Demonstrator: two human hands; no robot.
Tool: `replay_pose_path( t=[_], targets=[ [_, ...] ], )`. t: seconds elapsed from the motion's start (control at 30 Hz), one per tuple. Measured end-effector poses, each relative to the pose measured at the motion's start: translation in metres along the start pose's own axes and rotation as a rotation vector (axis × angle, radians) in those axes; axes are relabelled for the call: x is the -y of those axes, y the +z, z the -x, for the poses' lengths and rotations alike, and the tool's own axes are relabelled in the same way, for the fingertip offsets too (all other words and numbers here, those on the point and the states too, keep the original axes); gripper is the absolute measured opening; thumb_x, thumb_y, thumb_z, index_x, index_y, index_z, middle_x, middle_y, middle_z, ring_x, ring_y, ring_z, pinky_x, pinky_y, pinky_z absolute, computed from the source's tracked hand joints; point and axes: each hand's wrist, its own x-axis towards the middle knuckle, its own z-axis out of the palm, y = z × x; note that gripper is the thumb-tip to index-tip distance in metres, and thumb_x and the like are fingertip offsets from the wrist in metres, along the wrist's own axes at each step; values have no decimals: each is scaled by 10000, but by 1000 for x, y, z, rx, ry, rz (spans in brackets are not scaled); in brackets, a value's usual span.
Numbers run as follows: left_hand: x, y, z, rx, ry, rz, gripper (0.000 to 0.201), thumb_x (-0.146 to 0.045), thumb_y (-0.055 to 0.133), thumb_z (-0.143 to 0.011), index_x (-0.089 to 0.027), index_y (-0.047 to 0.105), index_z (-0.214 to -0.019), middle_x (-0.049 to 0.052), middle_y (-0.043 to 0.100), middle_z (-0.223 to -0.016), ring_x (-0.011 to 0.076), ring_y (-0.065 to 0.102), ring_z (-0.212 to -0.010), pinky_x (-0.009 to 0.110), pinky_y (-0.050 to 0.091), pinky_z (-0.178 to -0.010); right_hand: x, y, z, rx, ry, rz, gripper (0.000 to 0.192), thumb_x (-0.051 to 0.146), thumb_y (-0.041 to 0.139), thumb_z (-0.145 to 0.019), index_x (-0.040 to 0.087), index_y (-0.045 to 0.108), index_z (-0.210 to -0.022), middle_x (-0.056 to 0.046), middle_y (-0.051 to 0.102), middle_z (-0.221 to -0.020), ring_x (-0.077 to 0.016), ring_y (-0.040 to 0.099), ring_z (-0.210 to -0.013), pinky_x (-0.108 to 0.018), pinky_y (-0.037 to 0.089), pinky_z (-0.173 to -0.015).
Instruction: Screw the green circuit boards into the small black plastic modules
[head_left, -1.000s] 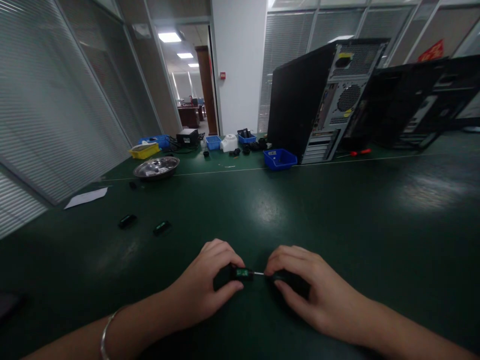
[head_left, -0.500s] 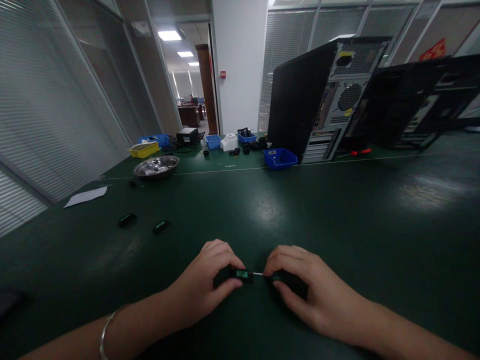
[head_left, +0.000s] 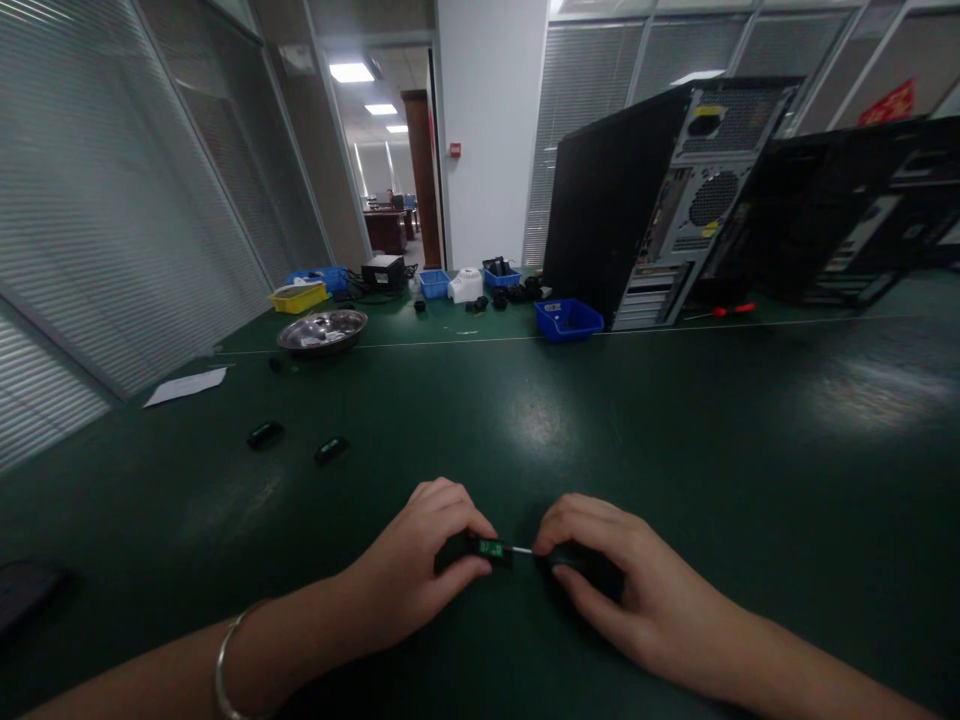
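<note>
Pinched between the thumb and fingers of my left hand point(head_left: 431, 545) is a small black module with a green circuit board point(head_left: 491, 549), lying low over the table. My right hand point(head_left: 611, 570) is closed around the dark handle of a screwdriver point(head_left: 523, 550). Its thin metal shaft points left and meets the right end of the module; the exact contact at the tip is too small to make out. Farther left on the table lie two similar small black modules, one nearer point(head_left: 331, 450) and one beyond it point(head_left: 265, 433).
A metal bowl point(head_left: 322, 347), a paper sheet point(head_left: 184, 386) and a yellow basket point(head_left: 298, 297) stand at the far left. A blue bin point(head_left: 568, 335) sits before a black computer tower point(head_left: 600, 200). A dark flat object point(head_left: 30, 590) lies at the left edge.
The view has turned slightly left, so everything sits a little farther right. Both hands keep their grips, and the shaft still meets the module's end.
</note>
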Motion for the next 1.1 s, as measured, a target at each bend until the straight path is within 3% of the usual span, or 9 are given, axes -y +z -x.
replay_pose_path(
  t=[0.6, 1.1],
  targets=[
    [0, 0, 1, 11, 11, -10, 182, -89, 653, -865, -196, 635, -1010, 41, 611, -956, 224, 534, -931, 368, 391, -829, -1, 2, 4, 1, -50, -113, 254, 70, 535, -878, 228, 627, -1055, -45, 645, -1015, -199, 605, -939, -342, 476, -829],
    [1, -1, 1, 22, 3, -5, 188, -99, 650, -870, -204, 629, -1025, 40, 606, -978, 228, 530, -954, 366, 382, -833, -1, 0, 1, -44, -2, -48, 215, 59, 526, -829, 206, 629, -947, -35, 649, -914, -202, 604, -860, -330, 456, -756]
  ],
)
